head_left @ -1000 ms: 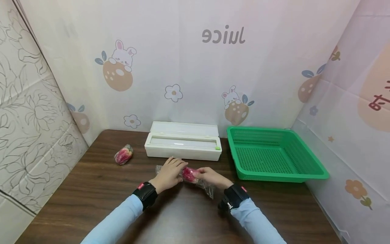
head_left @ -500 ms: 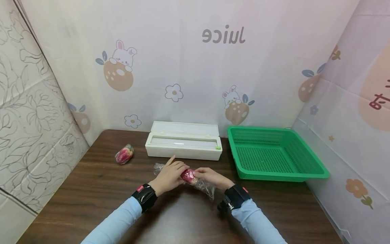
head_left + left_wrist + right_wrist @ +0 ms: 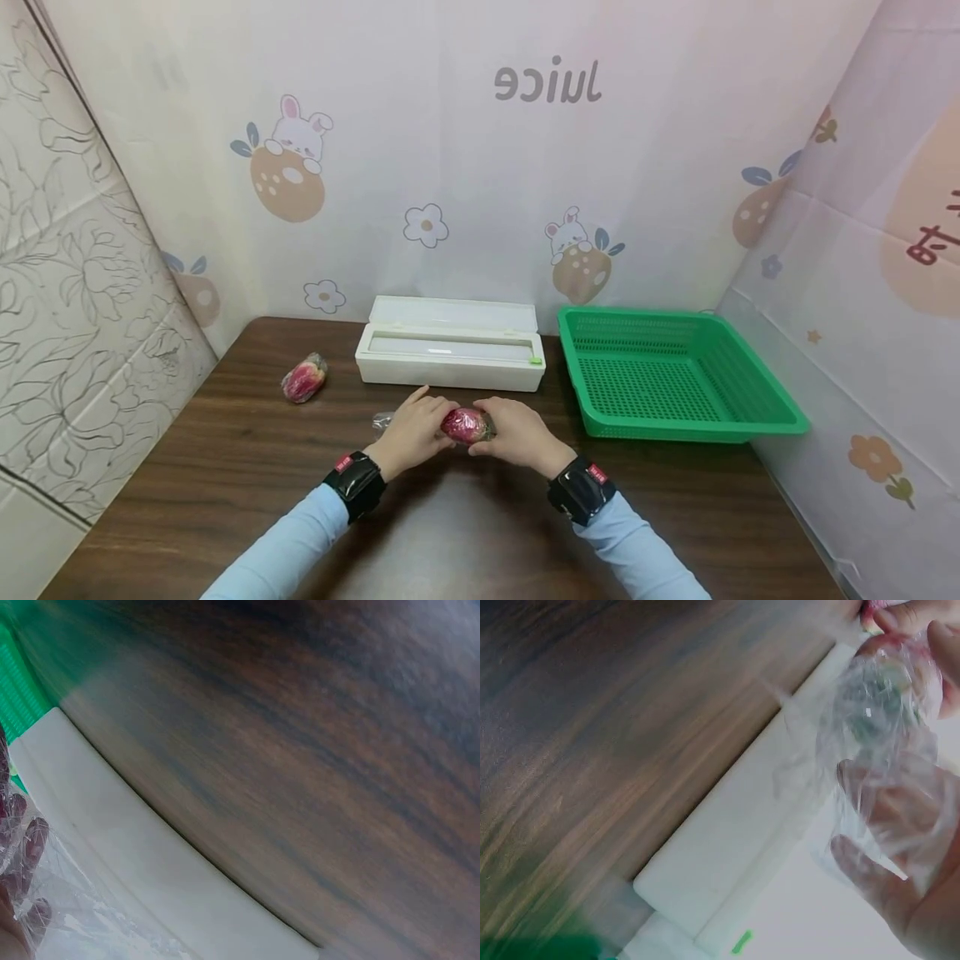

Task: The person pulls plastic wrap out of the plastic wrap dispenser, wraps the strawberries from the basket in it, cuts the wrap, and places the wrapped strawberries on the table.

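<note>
A red fruit-like piece with a pale greenish end (image 3: 467, 425), wrapped in clear cling film, lies between both hands in front of the dispenser. My left hand (image 3: 416, 433) grips its left end, one finger pointing up and away. The right hand (image 3: 521, 435) grips the other end between thumb and fingers. Loose cling film (image 3: 382, 421) sticks out left of the left hand. In the right wrist view, crinkled film (image 3: 862, 802) trails from the greenish end across the right fingers (image 3: 870, 877). Film and fingertips show at the left edge of the left wrist view.
A white cling film dispenser (image 3: 450, 372), lid raised, stands behind the hands, with a green cutter slider (image 3: 536, 361). To the right is a green plastic basket (image 3: 693, 432). Another wrapped red-and-yellow piece (image 3: 304, 378) lies at the back left of the brown table (image 3: 225, 500).
The right hand has shifted from pinching the piece's top to gripping its right end. The film tail that hung out at the right is now gathered under that hand.
</note>
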The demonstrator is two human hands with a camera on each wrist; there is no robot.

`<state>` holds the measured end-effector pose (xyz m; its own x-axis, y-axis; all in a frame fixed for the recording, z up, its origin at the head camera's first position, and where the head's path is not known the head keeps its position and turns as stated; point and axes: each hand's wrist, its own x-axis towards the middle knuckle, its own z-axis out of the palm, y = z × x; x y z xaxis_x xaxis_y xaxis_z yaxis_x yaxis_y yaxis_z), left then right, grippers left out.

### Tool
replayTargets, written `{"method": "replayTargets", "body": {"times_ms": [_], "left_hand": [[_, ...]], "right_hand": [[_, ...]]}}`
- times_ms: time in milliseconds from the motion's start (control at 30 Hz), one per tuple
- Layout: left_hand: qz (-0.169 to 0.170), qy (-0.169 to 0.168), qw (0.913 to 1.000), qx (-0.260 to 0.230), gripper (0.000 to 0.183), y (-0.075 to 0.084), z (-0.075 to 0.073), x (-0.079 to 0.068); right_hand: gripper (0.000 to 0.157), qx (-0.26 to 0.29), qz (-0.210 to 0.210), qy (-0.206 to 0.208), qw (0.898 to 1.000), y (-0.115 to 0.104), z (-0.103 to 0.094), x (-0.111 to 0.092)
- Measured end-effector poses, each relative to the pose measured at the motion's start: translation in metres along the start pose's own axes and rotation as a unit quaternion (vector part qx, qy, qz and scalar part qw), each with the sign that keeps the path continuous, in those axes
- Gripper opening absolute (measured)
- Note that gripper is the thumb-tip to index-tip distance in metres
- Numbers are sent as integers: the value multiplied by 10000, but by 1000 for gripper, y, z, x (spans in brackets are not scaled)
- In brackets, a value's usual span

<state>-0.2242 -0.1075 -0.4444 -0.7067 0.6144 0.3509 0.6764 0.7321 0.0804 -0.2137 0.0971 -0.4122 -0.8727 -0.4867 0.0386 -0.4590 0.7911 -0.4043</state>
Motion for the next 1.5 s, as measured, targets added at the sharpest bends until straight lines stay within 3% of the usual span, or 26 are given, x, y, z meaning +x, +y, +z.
{"method": "replayTargets", "body": {"times_ms": [233,700,933,1067,1233,1500], "left_hand": [[-37,-26,10000,-20,53,1,0,-1],[-122,-111,9997,-204,54,3,1,-4],[107,321,9990,-275,64,8,-3,-3],[342,702,9965,-291,60,11,-3,-2],[138,1186,9928,-136,52,8,0,-5],[-37,1560,9875,-233,57,5,1,-7]], "right_hand": [[58,-171,-352,180,9991,-4,5,1],[48,-42,-189,164,9997,-5,12,1],[50,173,170,327,9992,1,10,2],[52,434,331,509,9972,0,7,1],[52,735,349,602,9949,-4,3,0],[54,1225,474,634,9893,-10,-1,-3]]}}
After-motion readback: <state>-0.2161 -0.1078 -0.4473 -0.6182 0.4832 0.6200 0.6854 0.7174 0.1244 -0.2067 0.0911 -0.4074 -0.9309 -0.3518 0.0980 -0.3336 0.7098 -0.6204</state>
